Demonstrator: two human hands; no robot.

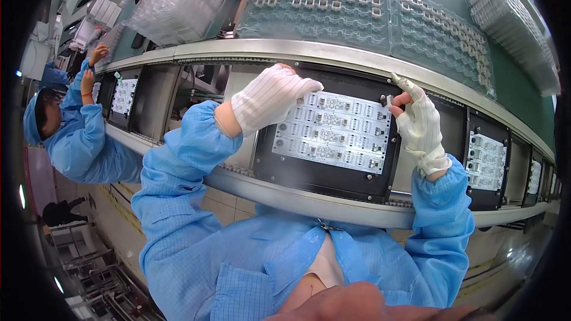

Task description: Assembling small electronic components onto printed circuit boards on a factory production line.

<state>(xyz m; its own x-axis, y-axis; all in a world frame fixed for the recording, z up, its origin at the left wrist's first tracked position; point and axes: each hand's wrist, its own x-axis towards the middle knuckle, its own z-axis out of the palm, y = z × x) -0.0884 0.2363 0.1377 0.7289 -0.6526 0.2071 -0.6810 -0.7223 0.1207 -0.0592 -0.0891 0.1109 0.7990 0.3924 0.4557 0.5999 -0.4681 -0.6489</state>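
Note:
A white circuit board panel (329, 126) made up of several strips lies in a black carrier tray (315, 182) in front of me. Small dark and silvery parts sit on it, some along its right edge. My left hand (275, 100), in a striped white glove, hovers over the panel's upper left corner. Its fingers are curled together, and anything in them is hidden. Beside the upper right corner, my right hand (421, 120), gloved with thumb and fingertips bare, pinches a small silvery component (389, 100) between thumb and fingers.
Clear plastic trays (321, 9) with rows of small metal parts stand beyond the conveyor rail (357, 55). Tray stacks (181, 3) rise at both far sides. Another loaded carrier (486, 163) is on the line at right. A co-worker in blue (89, 137) works at left.

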